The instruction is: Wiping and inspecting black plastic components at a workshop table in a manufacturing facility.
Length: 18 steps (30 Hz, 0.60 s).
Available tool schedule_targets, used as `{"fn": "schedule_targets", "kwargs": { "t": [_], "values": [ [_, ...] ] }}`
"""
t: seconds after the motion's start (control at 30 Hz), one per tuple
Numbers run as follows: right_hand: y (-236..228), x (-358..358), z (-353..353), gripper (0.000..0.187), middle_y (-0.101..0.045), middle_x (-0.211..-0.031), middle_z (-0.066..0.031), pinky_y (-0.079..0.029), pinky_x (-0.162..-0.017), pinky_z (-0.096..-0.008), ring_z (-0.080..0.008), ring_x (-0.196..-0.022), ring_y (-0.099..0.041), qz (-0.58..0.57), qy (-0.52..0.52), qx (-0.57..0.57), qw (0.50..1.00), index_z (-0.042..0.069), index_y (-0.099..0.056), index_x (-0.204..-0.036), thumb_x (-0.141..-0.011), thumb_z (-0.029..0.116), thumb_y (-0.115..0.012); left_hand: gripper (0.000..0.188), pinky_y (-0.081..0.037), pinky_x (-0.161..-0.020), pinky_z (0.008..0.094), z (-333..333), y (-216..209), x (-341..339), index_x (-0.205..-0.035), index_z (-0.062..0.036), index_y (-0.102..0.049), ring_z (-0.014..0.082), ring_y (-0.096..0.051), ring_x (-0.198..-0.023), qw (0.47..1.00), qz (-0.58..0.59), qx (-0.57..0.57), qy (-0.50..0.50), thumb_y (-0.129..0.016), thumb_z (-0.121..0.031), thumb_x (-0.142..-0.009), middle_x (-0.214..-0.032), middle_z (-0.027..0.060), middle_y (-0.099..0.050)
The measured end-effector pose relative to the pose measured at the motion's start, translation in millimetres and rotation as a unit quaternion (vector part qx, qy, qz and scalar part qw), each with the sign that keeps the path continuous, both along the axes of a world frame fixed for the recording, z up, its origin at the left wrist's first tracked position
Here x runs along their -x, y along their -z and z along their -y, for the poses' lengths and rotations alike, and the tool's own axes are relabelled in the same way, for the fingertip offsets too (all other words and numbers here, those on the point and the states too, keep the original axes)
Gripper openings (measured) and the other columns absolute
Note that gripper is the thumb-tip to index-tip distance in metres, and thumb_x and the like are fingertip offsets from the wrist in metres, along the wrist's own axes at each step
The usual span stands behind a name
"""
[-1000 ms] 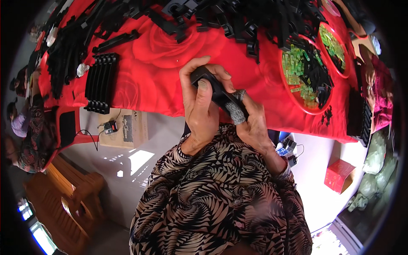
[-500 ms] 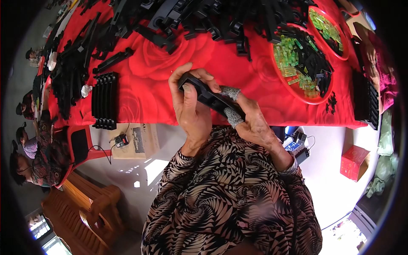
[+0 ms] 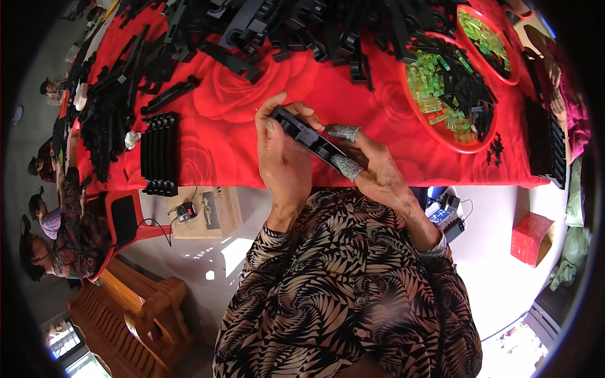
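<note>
1. Left hand (image 3: pixel 282 157) wrapped around the upper left end of a long black plastic strip (image 3: pixel 310 138), thumb over the top, fingers curled behind.
2. Right hand (image 3: pixel 372 170) pinching the strip's lower right end, two fingertips (image 3: pixel 345 132) capped in grey speckled finger cots.
3. Strip held slantwise between both sets of fingers, above the near edge of the red rose-patterned tablecloth (image 3: pixel 233 101).
4. Left of the left fingers, well apart: a neat stack of black strips (image 3: pixel 159 153) lying on the cloth.
5. Beyond the fingers, further up the table: a loose heap of black plastic parts (image 3: pixel 283 28).
6. Right of the right fingers: a red round tray (image 3: pixel 451 94) with green clear pieces and black bits.
7. Below the hands: patterned black and cream sleeves (image 3: pixel 340 277).
</note>
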State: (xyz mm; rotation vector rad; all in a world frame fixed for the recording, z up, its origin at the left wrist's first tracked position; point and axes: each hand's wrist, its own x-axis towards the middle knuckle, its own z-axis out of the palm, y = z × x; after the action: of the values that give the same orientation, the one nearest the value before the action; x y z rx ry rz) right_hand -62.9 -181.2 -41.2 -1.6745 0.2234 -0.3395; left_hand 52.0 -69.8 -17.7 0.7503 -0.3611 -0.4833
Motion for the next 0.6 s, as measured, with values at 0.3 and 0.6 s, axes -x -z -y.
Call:
{"fn": "schedule_targets", "kwargs": {
  "t": [0.3,0.6],
  "values": [
    [-28.5,19.1,3.2,0.073,-0.062,-0.120,-0.0222,-0.053,-0.092,-0.0416,-0.0376,-0.110,-0.063,-0.027,0.032,0.244,0.969,-0.003,-0.051,-0.133,-0.074,0.022,-0.086,0.044,-0.045,-0.092,0.0390,-13.4,3.2,-23.8,-0.129,0.0004,-0.046,0.0236,-0.051,-0.096,0.991,-0.124,0.030,-0.047,-0.041,-0.037,-0.107,-0.107,0.0140,-0.052],
    [-32.1,25.6,-1.5,0.062,-0.063,-0.120,-0.0171,-0.056,-0.083,-0.0378,-0.0302,-0.098,-0.066,-0.014,0.055,0.200,0.978,-0.001,-0.055,-0.130,-0.077,0.011,-0.083,0.046,-0.044,-0.090,0.0414,-20.7,6.8,-39.5,-0.128,0.0002,-0.048,0.0254,-0.053,-0.093,0.980,-0.161,0.074,-0.089,-0.042,-0.040,-0.106,-0.105,0.0136,-0.055]
  ]
}}
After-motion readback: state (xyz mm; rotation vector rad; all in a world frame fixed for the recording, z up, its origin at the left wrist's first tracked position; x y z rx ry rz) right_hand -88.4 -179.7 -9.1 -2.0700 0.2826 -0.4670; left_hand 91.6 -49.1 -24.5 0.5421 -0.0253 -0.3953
